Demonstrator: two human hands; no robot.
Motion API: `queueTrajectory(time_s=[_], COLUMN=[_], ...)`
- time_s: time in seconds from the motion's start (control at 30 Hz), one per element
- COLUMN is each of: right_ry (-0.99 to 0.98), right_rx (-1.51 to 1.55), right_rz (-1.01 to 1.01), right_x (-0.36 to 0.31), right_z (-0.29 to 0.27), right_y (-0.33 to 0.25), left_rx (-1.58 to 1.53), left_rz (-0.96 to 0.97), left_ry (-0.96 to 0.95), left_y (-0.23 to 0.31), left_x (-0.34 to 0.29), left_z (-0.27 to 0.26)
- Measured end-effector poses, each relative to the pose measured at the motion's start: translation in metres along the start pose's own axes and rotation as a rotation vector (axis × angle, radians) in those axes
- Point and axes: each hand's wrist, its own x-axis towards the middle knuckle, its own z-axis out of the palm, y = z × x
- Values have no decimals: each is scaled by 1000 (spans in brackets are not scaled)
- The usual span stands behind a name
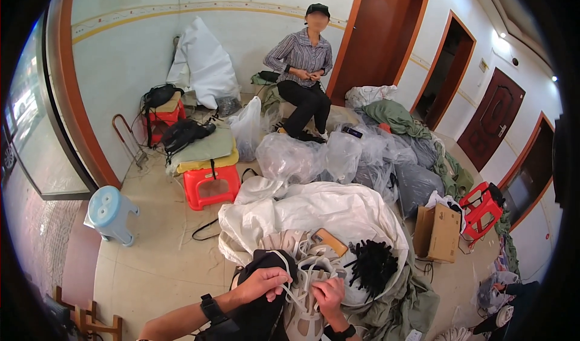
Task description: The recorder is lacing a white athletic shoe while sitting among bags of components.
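A beige and grey sneaker [303, 324] rests at my lap, its toe pointing toward me. My left hand [266, 283] is closed in a pinch on a whitish shoelace [289, 294] that runs to the sneaker's eyelets. On the sneaker's right side, my right hand [329, 296] grips the eyelet edge with curled fingers; whether lace is also in its fingertips is hidden. Just beyond lie more beige sneakers [284, 242], a phone in an orange case [330, 242] and a bundle of black laces [373, 268], all on a white woven sack [338, 205].
Clear plastic bags [290, 159] pile up past the sack. A person [307, 69] in a striped shirt sits behind them. A red stool [211, 187] and a blue stool [109, 214] stand left; a cardboard box [438, 232] and red chair [482, 211] stand right.
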Motion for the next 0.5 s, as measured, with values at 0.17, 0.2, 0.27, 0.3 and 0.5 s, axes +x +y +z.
queueTrajectory(time_s=[0.17,0.2,0.27,0.3,0.5], right_ry=[4,4,8,8,20], right_rx=[-6,-7,4,4,-2], right_rz=[2,4,9,10,16], right_x=[-2,-2,-1,-1,-2], right_z=[0,0,0,0,-1], right_y=[0,0,-1,-1,-4], left_rx=[19,24,31,37,49], left_rz=[6,2,7,13,38], left_ry=[11,19,22,26,42], left_y=[0,0,1,1,-1], left_x=[1,0,0,-1,-1], left_z=[2,3,3,3,4])
